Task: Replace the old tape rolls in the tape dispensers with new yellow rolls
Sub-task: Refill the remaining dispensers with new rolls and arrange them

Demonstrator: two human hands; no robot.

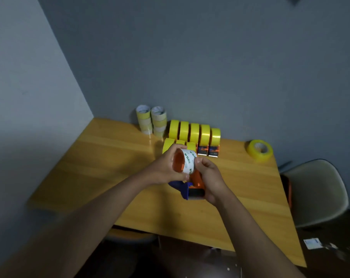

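Note:
Above the middle of the wooden table [110, 157] I hold an orange and blue tape dispenser [192, 185]. My left hand [164, 167] grips the old roll [189, 162], a white core with green print, sitting on the dispenser's orange hub. My right hand [210, 177] holds the dispenser body, its thumb touching the roll's edge. Behind them stands a row of new yellow rolls [194, 132] on edge, with a shorter row in front, partly hidden by my hands. Two further dispensers [208, 150] loaded with yellow tape stand at the right end of the row.
Two stacks of pale used rolls [152, 121] stand by the wall at the back. A loose yellow roll [260, 150] lies near the table's right edge. A white chair [320, 193] stands to the right. Scraps of paper [312, 243] lie on the floor.

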